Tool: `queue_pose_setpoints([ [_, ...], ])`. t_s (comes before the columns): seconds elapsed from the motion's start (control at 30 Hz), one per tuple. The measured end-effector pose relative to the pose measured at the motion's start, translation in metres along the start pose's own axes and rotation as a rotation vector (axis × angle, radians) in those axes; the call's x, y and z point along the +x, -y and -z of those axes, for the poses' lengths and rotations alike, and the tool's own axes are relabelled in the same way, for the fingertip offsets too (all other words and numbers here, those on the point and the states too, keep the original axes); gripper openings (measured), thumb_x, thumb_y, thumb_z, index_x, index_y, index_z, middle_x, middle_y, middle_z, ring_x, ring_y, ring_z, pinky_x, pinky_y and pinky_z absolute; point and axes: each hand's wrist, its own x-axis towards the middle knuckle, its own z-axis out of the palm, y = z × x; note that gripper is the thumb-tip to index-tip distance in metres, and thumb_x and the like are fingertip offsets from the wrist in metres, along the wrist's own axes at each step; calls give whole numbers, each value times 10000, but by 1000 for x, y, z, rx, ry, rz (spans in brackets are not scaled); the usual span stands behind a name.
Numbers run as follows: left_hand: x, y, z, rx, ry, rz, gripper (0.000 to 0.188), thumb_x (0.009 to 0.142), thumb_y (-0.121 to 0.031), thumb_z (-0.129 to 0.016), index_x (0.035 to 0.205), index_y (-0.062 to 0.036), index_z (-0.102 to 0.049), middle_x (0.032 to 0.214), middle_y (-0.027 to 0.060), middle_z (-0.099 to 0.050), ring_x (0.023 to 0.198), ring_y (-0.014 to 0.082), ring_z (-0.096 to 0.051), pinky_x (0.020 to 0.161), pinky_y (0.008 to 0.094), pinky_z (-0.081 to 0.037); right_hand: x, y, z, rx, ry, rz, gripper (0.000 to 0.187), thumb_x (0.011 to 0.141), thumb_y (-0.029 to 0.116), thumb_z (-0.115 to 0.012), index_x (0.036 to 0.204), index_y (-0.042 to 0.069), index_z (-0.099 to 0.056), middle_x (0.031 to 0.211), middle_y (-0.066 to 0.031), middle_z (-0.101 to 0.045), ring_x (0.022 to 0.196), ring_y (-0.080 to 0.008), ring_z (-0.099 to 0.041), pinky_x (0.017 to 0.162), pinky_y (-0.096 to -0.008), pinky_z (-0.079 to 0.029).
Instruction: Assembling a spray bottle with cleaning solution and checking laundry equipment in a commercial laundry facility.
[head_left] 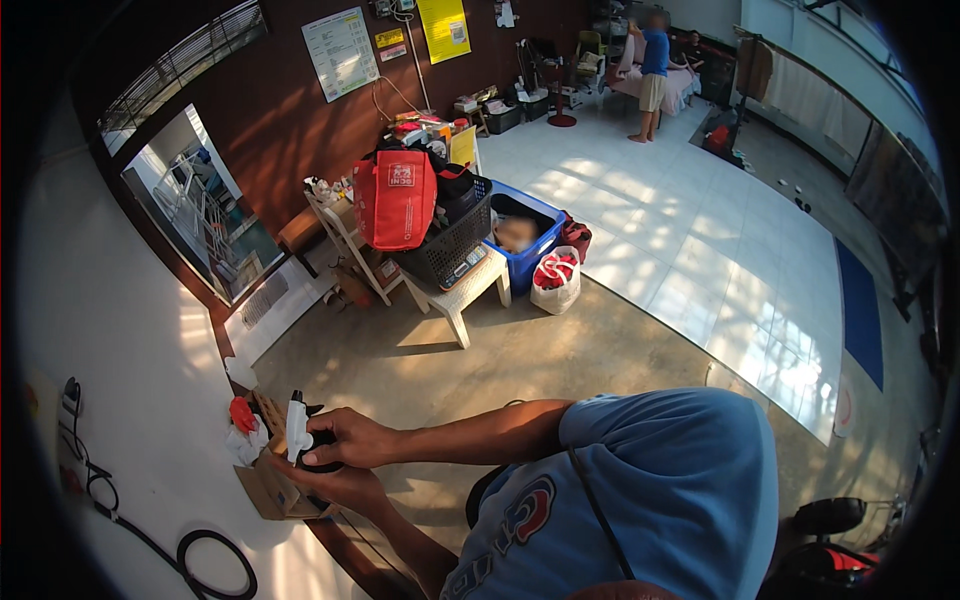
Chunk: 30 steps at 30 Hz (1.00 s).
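Both my arms reach across to the lower left. My right hand (355, 437) is closed round the black part of a white and black object (298, 428), whose exact kind I cannot make out. Just below it, my left hand (345, 487) supports the same object from underneath, its fingers partly hidden. Behind and under my hands stands an open cardboard box (270, 494). A crumpled white bag (246, 440) with a red piece (241, 412) lies at the box's far side.
Ahead, a cream stool (462, 300) bears a dark crate (450, 245) and a red bag (398, 200). Beside it stand a blue tub (522, 268) and a white bag (556, 282). A black hose (215, 535) lies at lower left. Another person (654, 75) stands far off.
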Motion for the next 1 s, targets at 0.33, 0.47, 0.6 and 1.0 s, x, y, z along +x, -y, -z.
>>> queue_pose_setpoints([
  [0.33, 19, 16, 47, -388, 181, 216, 1652, 476, -581, -1029, 1686, -143, 8, 1514, 211, -498, 1421, 396, -516, 1148, 569, -481, 67, -11, 41, 144, 431, -65, 330, 909, 192, -812, 1145, -23, -735, 994, -40, -723, 929, -97, -615, 861, -312, -505],
  [0.47, 22, 36, 35, -415, 379, 250, 1495, 499, -279, -1068, 1641, -49, -131, 1475, 166, -488, 1333, 294, -545, 1103, 434, -485, 83, -14, 46, 426, 685, -224, 338, 962, 115, -757, 1275, -4, -713, 1234, -47, -720, 1158, -125, -632, 1029, -313, -487],
  [0.6, 14, 27, 10, -137, 257, 323, 1409, 677, -174, -957, 1665, -17, 35, 1493, 224, -494, 1355, 317, -565, 1096, 426, -484, 88, -36, 48, 337, 640, -311, 346, 973, 99, -724, 1300, -12, -698, 1231, -67, -731, 1151, -150, -653, 1053, -326, -482],
  [1.0, -35, 17, 37, 330, -353, 561, 1387, 722, -171, -933, 1658, -41, 82, 1214, 261, -705, 1088, 413, -738, 890, 453, -606, 110, -63, -51, 312, 1238, -148, 454, 942, 127, -773, 1367, 9, -668, 1275, -94, -728, 1273, -211, -617, 1110, -370, -469],
])
